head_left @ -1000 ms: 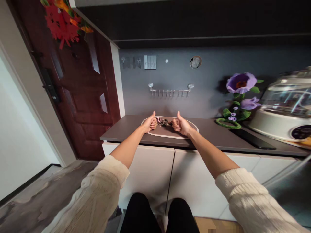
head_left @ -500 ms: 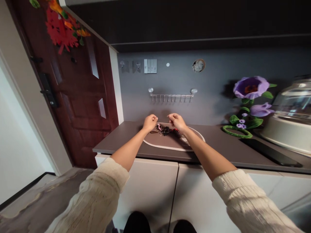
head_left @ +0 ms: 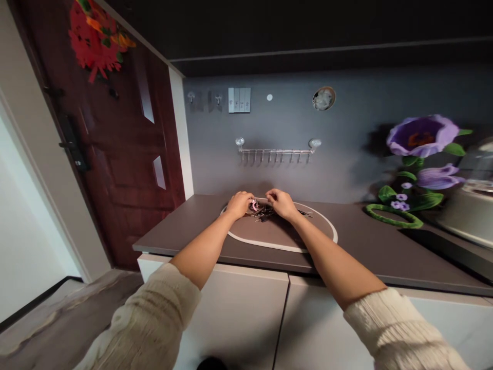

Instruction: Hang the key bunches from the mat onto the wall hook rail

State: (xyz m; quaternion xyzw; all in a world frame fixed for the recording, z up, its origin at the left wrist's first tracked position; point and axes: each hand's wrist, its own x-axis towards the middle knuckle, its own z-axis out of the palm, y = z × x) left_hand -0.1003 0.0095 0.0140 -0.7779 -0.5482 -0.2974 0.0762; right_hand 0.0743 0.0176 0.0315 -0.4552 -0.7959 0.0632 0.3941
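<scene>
Over a brown counter (head_left: 370, 252) near the door (head_left: 123, 133), the left hand (head_left: 239, 204) and right hand (head_left: 283, 204) curl at dark clutter (head_left: 263, 212), grips unclear.

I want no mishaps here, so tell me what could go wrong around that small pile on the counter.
The small dark items lie bunched together, so one might snag others. The left hand is at the pink item and could nudge it away. Raised quickly, the right hand could bump the hook rack on the wall above.
</scene>
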